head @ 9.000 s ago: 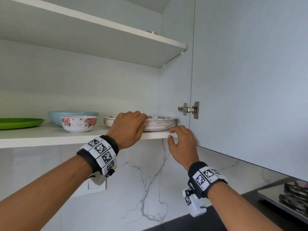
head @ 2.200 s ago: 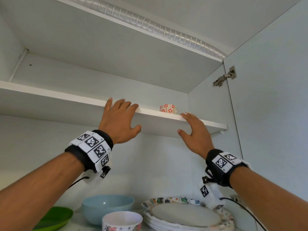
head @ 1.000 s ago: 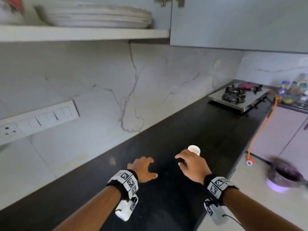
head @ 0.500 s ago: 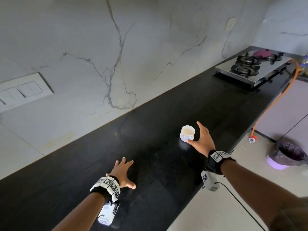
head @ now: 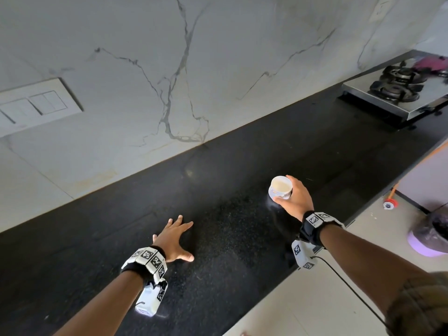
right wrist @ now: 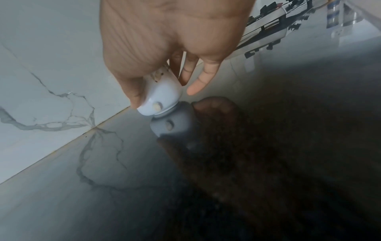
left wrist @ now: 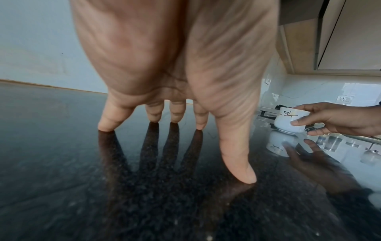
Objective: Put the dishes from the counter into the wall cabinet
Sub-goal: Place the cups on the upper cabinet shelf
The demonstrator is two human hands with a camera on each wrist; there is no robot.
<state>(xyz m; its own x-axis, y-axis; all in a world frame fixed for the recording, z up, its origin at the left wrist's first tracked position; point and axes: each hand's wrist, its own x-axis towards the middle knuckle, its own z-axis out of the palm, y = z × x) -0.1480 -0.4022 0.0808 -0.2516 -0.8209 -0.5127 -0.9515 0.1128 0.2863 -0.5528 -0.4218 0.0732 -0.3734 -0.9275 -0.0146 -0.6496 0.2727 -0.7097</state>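
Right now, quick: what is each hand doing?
Left hand: open, fingers spread, tips pressing the black counter.
Right hand: holding the small white cup by its sides.

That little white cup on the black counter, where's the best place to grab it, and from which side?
Probably the outer wall, from the side. The white cup stands upright and shows no handle in these views, and its round, narrow body fits between a thumb and fingers. The right hand already holds it so, from the counter-edge side. The left hand rests spread on the counter.
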